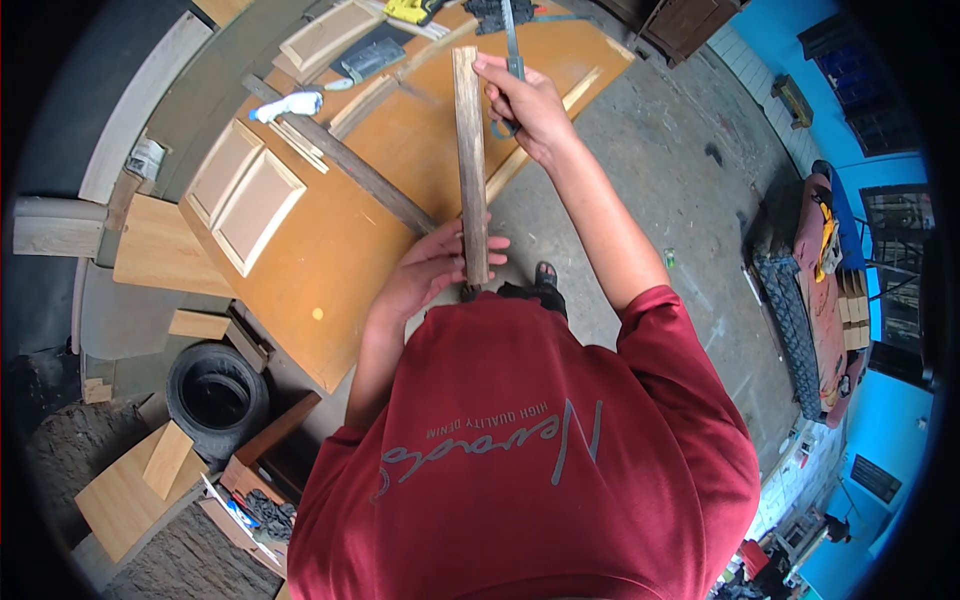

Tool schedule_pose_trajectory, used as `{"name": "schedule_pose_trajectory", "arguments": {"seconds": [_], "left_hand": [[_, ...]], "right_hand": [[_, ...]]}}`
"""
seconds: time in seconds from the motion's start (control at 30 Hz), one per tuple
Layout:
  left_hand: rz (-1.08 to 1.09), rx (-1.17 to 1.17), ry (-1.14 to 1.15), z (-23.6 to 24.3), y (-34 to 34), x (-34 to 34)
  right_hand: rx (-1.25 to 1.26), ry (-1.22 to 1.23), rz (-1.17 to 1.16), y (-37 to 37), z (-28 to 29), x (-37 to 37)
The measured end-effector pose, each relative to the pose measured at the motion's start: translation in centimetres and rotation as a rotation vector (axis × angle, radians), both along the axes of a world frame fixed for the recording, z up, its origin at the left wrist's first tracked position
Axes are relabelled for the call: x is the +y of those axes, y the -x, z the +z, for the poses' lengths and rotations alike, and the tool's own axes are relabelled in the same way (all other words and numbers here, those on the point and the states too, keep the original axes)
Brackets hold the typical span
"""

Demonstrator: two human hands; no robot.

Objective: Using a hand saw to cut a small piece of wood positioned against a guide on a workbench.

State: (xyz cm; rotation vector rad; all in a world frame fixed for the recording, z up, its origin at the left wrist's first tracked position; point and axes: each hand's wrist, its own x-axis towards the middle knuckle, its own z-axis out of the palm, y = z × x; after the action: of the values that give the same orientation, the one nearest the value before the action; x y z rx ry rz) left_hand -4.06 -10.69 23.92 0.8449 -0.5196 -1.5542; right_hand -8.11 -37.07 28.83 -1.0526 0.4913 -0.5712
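A long, narrow wooden strip with a worn, dark-brown face stands out in front of my body. My left hand supports its near end, the fingers passing behind the strip and showing at its right side. At the far end, my right hand has thumb and fingertip against the strip's right edge. The same hand grips a narrow-bladed hand saw by its dark grey handle, the blade pointing away from me. Part of the handle is hidden by the fingers. Beneath lies an orange-brown work table.
On the table lie a two-panel wooden frame, a long dark wood strip, a white cloth-like bundle and a yellow tool. Stacked tyres and boards stand at the left. A cluttered couch is at the right.
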Motion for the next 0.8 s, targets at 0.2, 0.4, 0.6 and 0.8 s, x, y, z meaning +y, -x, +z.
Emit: {"name": "schedule_pose_trajectory", "arguments": {"seconds": [0.2,0.4,0.6,0.8], "left_hand": [[0.078,-0.024,0.037,-1.0,0.0,0.8],[0.294,-0.064,-0.059,-6.0,-2.1,2.1],[0.66,-0.37,-0.424,-9.1,-4.9,4.2],[0.639,-0.43,-0.561,-15.3,-5.7,6.7]], "right_hand": [[-0.021,0.07,0.091,0.9,0.3,0.4],[0.167,-0.039,0.125,3.1,-4.0,0.7],[0.247,-0.118,0.036,6.4,-8.7,1.4],[0.547,-0.089,-0.217,14.5,-17.8,6.1]]}}
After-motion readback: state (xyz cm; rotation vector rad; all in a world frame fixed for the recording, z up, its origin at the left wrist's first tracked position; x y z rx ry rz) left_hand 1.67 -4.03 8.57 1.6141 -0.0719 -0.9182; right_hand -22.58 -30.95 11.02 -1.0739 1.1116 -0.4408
